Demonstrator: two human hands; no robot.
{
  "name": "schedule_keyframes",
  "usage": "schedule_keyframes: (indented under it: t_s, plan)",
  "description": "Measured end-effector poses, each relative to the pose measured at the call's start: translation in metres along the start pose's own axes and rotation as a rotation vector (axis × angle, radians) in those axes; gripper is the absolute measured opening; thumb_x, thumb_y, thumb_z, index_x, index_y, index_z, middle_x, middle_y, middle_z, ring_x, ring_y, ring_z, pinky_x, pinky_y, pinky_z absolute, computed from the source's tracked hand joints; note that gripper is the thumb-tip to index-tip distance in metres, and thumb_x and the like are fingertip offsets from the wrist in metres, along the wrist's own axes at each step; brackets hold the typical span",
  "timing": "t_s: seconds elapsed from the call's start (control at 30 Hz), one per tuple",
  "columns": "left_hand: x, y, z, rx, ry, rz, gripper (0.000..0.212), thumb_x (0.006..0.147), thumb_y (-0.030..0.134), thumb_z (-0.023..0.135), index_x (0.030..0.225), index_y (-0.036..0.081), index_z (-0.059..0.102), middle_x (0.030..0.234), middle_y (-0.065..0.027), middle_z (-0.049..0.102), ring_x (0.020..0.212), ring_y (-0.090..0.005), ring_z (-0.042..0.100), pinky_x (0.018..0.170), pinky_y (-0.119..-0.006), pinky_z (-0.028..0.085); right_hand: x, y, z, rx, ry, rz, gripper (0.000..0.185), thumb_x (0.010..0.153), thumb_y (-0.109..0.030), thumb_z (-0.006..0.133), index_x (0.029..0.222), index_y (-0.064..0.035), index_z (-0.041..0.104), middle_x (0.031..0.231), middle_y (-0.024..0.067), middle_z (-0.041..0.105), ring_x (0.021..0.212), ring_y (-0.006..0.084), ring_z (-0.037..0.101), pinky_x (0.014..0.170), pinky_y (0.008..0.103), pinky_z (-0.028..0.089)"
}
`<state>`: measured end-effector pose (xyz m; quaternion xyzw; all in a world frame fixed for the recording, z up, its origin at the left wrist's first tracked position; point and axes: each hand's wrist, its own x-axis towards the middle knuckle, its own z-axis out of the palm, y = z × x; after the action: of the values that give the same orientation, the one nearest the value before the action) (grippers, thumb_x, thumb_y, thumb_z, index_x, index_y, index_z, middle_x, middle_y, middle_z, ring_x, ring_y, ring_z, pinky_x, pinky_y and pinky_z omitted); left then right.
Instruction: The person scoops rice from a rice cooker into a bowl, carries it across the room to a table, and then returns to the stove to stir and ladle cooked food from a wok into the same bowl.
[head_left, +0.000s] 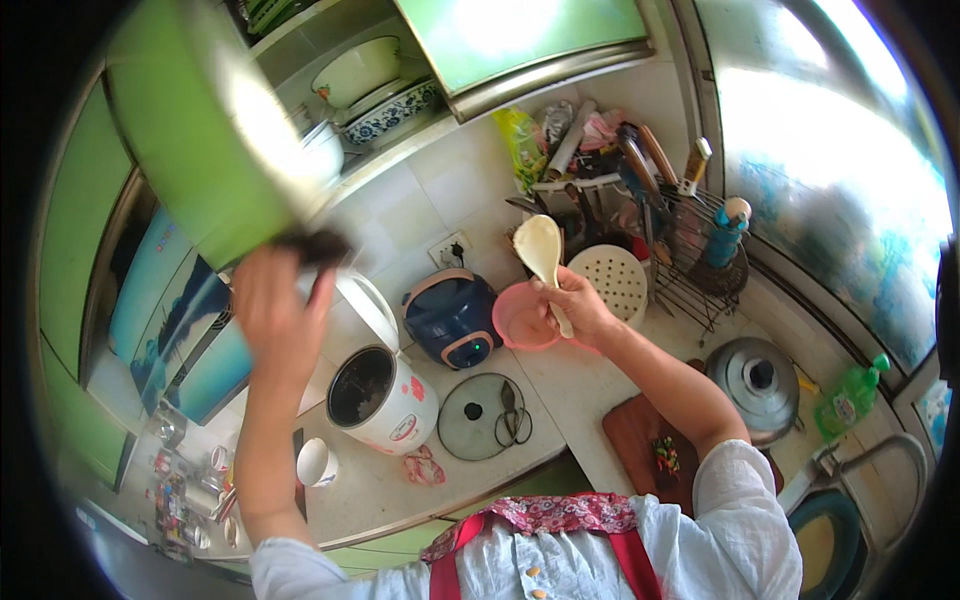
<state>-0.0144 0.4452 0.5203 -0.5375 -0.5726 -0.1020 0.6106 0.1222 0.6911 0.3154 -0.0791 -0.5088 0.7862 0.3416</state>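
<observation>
My right hand (574, 304) grips the handle of a cream-coloured rice paddle (538, 244), its broad end pointing up. Behind that hand is a pink plastic basin (517, 319). My left hand (277, 311) is raised and blurred at the lower edge of a green cabinet door (202, 150), which is blurred too. A dark smear at the fingertips is too unclear to name. Below and between my hands stands a white rice cooker (401, 412) with its lid up and some rice left in the dark inner pot (361, 386).
A blue appliance (454, 319) with a green light, a glass lid (469, 416) with scissors (512, 427) on it and a white cup (316, 461) stand on the counter. To the right are a cutting board (630, 431) with chopped peppers, a lidded pot (752, 386) and a knife rack (686, 247).
</observation>
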Motion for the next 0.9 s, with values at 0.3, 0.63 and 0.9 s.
schedule_keyframes:
  t_s: [0.3,0.63,0.9]
  plan:
    - [-0.139,-0.058,-0.117,0.234,-0.105,-0.589,0.019,0.081,0.005,0.058,0.096,-0.007,0.057,0.097,-0.0117,0.060,0.086,-0.0186,0.058,0.074,-0.029,0.046,0.067,-0.056,0.089,-0.447,-0.153,-0.256,0.017,0.085,-0.012,0.053,0.096,-0.0031,0.062,0.056,0.0001,0.048,0.043,0.0056,0.040,0.038,0.0210,0.032]
    - [-0.215,-0.115,-0.140,0.178,0.484,-0.550,0.029,0.076,0.001,0.060,0.100,-0.013,0.050,0.102,-0.0185,0.056,0.088,-0.0240,0.057,0.078,-0.033,0.047,0.201,-0.130,0.270,-0.957,-0.313,-0.832,0.022,0.081,-0.016,0.055,0.101,-0.0096,0.062,0.069,0.0062,0.061,0.049,0.0118,0.056,0.050,0.0257,0.047]
    - [-0.237,-0.134,-0.157,0.706,0.304,-0.492,0.029,0.083,0.015,0.058,0.089,-0.012,0.052,0.078,-0.0097,0.057,0.070,-0.0136,0.051,0.065,-0.027,0.043,0.275,-0.113,0.397,-1.155,-0.368,-0.568,0.023,0.078,-0.008,0.049,0.097,0.0014,0.059,0.067,0.0138,0.063,0.050,0.0167,0.062,0.048,0.0274,0.052]
